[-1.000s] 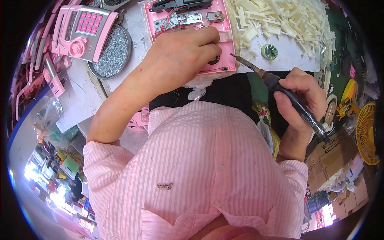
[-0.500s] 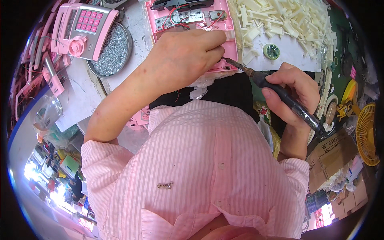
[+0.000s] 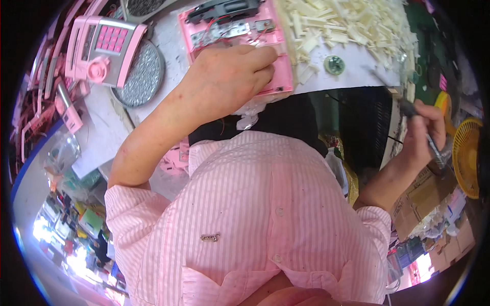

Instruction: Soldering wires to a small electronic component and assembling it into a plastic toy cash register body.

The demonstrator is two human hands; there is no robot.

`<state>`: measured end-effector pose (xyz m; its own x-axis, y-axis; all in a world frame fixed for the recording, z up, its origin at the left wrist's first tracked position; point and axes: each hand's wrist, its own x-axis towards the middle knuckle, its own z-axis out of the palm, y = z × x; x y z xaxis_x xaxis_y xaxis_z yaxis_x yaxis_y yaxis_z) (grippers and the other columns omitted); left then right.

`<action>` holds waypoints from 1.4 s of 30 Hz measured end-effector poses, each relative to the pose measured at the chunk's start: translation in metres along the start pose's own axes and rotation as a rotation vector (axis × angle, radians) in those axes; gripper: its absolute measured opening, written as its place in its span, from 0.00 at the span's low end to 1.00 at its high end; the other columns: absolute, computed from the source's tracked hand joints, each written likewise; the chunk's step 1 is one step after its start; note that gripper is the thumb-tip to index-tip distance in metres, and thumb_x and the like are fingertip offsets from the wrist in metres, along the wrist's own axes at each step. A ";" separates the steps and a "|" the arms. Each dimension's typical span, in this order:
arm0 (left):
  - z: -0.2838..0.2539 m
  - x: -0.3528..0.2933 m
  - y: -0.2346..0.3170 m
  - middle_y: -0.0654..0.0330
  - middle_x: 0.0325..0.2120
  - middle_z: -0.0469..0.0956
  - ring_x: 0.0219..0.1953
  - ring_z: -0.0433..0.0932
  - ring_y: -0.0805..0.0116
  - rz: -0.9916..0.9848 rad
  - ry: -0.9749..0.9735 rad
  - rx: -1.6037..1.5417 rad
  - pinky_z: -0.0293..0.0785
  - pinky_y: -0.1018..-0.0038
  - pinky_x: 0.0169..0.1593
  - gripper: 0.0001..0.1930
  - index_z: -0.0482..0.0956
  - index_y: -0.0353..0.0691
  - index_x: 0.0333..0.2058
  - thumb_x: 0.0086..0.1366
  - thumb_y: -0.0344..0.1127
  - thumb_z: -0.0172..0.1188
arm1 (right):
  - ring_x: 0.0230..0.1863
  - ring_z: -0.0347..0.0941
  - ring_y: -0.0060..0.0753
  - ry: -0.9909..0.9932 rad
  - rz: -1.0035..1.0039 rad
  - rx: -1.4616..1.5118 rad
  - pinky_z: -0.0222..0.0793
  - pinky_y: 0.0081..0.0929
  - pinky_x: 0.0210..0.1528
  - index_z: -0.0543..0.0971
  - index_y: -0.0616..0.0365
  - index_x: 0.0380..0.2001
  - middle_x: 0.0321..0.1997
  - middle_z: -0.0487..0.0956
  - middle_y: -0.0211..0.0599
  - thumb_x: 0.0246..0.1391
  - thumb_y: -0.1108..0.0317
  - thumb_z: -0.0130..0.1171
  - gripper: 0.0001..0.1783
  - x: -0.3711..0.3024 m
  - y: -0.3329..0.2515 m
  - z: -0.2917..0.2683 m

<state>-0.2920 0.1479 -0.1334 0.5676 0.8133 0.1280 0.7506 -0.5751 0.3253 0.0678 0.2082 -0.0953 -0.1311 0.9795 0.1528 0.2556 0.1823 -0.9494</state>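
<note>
A pink plastic casing (image 3: 283, 76) lies on the work surface in front of me. Inside it are a black part (image 3: 224, 11), a metal plate (image 3: 220, 33) and thin red wires. Over the casing's lower half rests my left hand (image 3: 229, 74), its fingers closed in a pinch; whatever they hold is hidden beneath them. Far out to the right, my right hand (image 3: 422, 133) grips a soldering iron (image 3: 435, 149) by its dark handle. The iron's tip is smeared by motion and points up and left, apart from the casing.
On the left, a pink and grey keypad panel (image 3: 104, 53) overlaps a round tray of small metal screws (image 3: 139, 76). Cream plastic pieces (image 3: 347, 25) are heaped at the back right, with a small round tin (image 3: 334, 65) below them. A yellow fan (image 3: 467, 158) stands at far right.
My right hand has carried the soldering iron away from the casing, out to the right. The left hand stays over the casing, while the whole view has shifted slightly.
</note>
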 end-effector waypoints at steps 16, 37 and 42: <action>-0.005 0.014 0.012 0.54 0.37 0.76 0.35 0.78 0.54 -0.069 0.103 -0.133 0.76 0.65 0.38 0.13 0.79 0.35 0.39 0.53 0.21 0.61 | 0.30 0.72 0.21 0.933 -0.265 -0.279 0.67 0.20 0.37 0.80 0.63 0.26 0.27 0.79 0.30 0.47 0.74 0.65 0.05 0.056 0.059 -0.180; 0.008 -0.023 0.021 0.54 0.36 0.79 0.32 0.78 0.58 -0.351 0.290 -0.433 0.76 0.70 0.34 0.18 0.77 0.38 0.47 0.57 0.23 0.63 | 0.68 0.49 0.61 -0.495 -0.532 -0.505 0.52 0.53 0.65 0.84 0.49 0.39 0.66 0.66 0.43 0.42 0.60 0.69 0.17 -0.002 0.000 0.150; -0.001 0.004 0.004 0.56 0.44 0.75 0.40 0.76 0.55 -0.203 0.389 -0.048 0.72 0.64 0.42 0.21 0.78 0.44 0.46 0.52 0.27 0.67 | 0.69 0.45 0.68 -0.505 -0.515 -0.565 0.47 0.56 0.67 0.83 0.52 0.40 0.68 0.63 0.49 0.44 0.58 0.69 0.19 -0.002 -0.004 0.158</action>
<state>-0.2871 0.1489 -0.1311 0.2343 0.8872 0.3974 0.8120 -0.4034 0.4219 -0.0848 0.1918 -0.1349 -0.7278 0.6362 0.2559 0.4626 0.7310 -0.5017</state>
